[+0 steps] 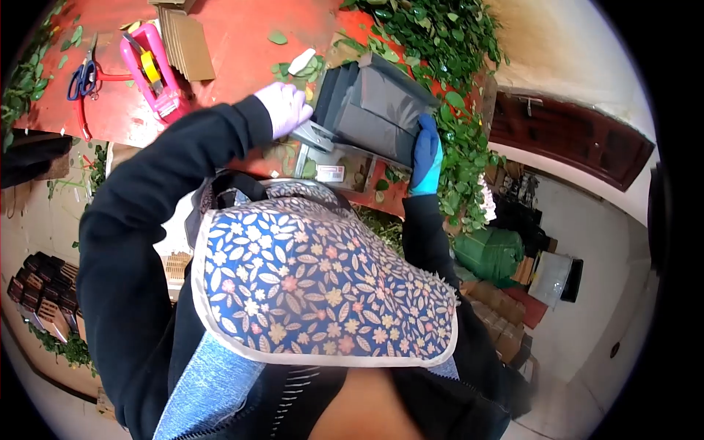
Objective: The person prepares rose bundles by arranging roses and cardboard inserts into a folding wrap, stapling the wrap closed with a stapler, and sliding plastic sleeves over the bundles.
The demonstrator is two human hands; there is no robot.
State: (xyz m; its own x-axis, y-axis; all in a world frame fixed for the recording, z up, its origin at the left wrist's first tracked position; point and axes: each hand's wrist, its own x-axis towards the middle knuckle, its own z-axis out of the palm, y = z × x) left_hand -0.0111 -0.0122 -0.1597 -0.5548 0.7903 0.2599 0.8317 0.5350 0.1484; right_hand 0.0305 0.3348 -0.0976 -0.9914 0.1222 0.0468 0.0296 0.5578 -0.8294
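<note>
My left hand (284,110), in a pale pinkish glove, is closed round a silver tool that looks like a stapler (314,136). Its jaws sit at the near left edge of a black box (378,103) with folded panels. My right hand (425,154), in a blue glove, grips the right side of that box, thumb side hidden. Under the box lies a clear plastic case with a white label (330,173). Loose green leaves (301,70) and a small white piece (301,61) are just beyond my left hand.
On the red table (242,29) are a pink tape dispenser (155,73) with yellow tape, blue-handled scissors (84,75), red-handled pliers (82,117) and brown cardboard pieces (185,44). Leafy green stems (447,44) line the right side. A green bundle (490,253) stands on the floor.
</note>
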